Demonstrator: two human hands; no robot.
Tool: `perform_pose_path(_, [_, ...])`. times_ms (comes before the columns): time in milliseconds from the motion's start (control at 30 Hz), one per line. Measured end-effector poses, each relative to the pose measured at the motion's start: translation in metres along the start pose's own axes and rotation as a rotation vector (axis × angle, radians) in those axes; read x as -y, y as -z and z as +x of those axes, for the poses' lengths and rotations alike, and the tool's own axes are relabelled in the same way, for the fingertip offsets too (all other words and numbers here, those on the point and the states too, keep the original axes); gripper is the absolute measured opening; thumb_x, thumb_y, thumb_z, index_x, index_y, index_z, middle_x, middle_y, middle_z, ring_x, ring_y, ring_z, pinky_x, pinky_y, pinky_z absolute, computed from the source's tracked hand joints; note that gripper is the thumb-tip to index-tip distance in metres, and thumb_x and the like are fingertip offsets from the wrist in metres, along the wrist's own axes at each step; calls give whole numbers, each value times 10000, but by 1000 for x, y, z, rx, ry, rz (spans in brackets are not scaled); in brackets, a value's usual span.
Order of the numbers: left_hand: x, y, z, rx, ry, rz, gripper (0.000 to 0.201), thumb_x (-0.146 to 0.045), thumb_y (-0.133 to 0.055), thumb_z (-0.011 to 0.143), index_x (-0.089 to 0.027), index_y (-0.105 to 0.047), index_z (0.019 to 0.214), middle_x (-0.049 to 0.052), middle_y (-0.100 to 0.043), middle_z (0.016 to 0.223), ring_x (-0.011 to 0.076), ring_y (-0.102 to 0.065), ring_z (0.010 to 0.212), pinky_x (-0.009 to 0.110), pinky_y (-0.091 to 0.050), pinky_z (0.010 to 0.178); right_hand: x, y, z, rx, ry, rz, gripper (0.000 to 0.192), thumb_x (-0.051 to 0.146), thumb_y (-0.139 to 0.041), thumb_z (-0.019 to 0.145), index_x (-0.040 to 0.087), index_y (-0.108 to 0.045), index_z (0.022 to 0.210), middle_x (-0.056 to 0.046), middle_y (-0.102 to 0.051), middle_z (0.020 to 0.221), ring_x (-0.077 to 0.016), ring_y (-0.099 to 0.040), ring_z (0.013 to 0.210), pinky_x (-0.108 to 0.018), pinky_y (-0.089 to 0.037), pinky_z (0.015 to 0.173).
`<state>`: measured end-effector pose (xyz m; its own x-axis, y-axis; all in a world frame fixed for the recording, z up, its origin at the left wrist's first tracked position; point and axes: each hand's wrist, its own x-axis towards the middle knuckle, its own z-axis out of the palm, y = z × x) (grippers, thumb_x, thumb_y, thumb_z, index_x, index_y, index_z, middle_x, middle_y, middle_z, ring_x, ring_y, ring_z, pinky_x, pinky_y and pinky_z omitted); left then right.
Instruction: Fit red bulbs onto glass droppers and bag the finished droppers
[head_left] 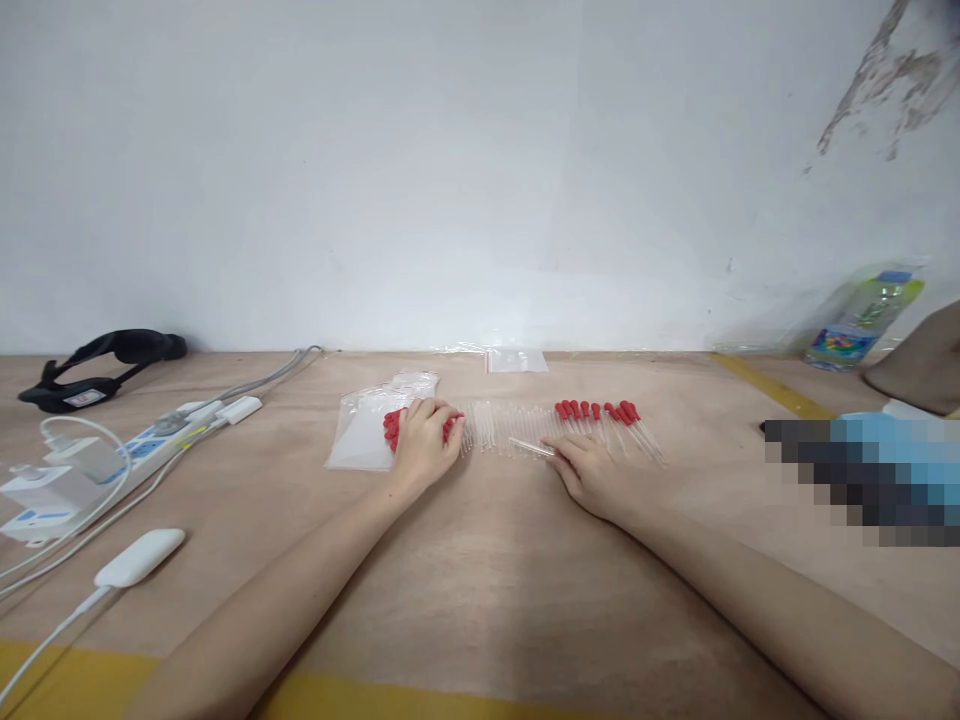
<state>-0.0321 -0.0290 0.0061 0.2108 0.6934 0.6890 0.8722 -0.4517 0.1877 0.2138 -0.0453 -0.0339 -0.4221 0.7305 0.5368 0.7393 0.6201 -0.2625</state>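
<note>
Mid-table point(480, 560), against the wall: left hand point(421, 445) palm down, fingers curled loosely over a bunch of red-bulbed droppers point(391, 428), pinning bulbs at the mouth of a clear bag point(360, 435), probably to keep the bunch aligned. Right hand point(592, 472) flat-ish, fingers half open, fingertips on a single glass tube point(531, 447); can't tell whether pinched or just touched. Between hands: row of clear tubes point(499, 428) lying side by side, tips toward the person. Further right: second fan of droppers point(607, 415), red bulbs toward the wall, loose. Thin clear glass, small red rubber bulbs. Spare bag point(516, 360) at wall. Left side: power strip point(150, 445), cables, black strap point(105, 365). Right edge: bottle point(862, 320), another person's arm point(919, 365).
</note>
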Motion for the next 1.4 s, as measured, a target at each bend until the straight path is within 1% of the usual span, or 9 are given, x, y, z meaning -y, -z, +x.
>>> perform_pose_path(67, [-10, 5, -3, 48, -80, -191, 183, -230, -450, 829, -171, -617, 874, 56, -574, 876, 185, -516, 857, 334, -401, 785, -2, 2, -2, 23, 50, -22, 265, 217, -339, 870, 192, -560, 1014, -70, -620, 929, -178, -546, 866, -322, -366, 770])
perform_pose_path(167, [-23, 10, -14, 283, -213, -429, 179, -188, -460, 815, -168, -611, 909, 46, -576, 872, 134, -545, 767, 245, -444, 673, -2, 10, -6, 70, 111, -38, 260, 217, -342, 874, 191, -589, 950, -62, -627, 887, -166, -546, 844, -328, -329, 772])
perform_pose_path(233, [-27, 9, -24, 391, -227, -474, 164, -165, -491, 774, -156, -609, 887, 46, -576, 851, 123, -546, 701, 218, -441, 581, 0, 15, -8, 91, 132, -42, 253, 218, -350, 873, 190, -597, 919, -56, -624, 862, -159, -539, 828, -332, -305, 769])
perform_pose_path(300, [-28, 7, -31, 431, -201, -466, 160, -143, -515, 729, -149, -604, 862, 44, -572, 829, 120, -539, 658, 213, -432, 541, 1, 18, -10, 119, 142, -43, 246, 226, -361, 868, 194, -604, 891, -50, -619, 835, -157, -529, 810, -334, -289, 758])
perform_pose_path(467, [-31, 2, -35, 424, -129, -405, 185, -251, -585, 705, -152, -610, 860, 38, -560, 813, 122, -525, 644, 237, -439, 591, 7, 23, -9, 170, 131, -42, 201, 319, -445, 832, 210, -608, 877, -36, -604, 820, -157, -518, 811, -331, -274, 750])
perform_pose_path(567, [-36, -4, -34, 408, -57, -399, 161, -303, -573, 739, -149, -616, 755, 32, -557, 767, 122, -514, 639, 235, -425, 584, 12, 21, -8, 176, 107, -30, 242, 410, -499, 793, 210, -590, 895, -36, -591, 851, -162, -515, 824, -324, -289, 745])
perform_pose_path(767, [-34, -12, -35, 381, 34, -483, 114, -250, -508, 801, -157, -570, 785, 14, -582, 741, 123, -522, 651, 228, -407, 590, 18, 8, -6, 149, 2, 37, 136, 302, -480, 814, 191, -535, 759, -28, -558, 797, -155, -506, 789, -295, -343, 711])
perform_pose_path(967, [-33, -11, -34, 379, 53, -530, 90, -242, -494, 814, -162, -533, 826, 9, -593, 770, 122, -527, 653, 228, -404, 593, 21, 8, -5, 104, -123, 167, 146, 278, -415, 845, 187, -505, 774, -9, -579, 747, -132, -505, 695, -284, -356, 682])
perform_pose_path(1400, [-33, -16, -34, 346, 48, -620, 148, -290, -521, 809, -168, -589, 858, 14, -623, 781, 126, -550, 672, 224, -416, 606, 23, 6, -5, 155, -36, 252, 130, 279, -449, 839, 201, -549, 811, 19, -620, 744, -114, -520, 658, -309, -312, 744])
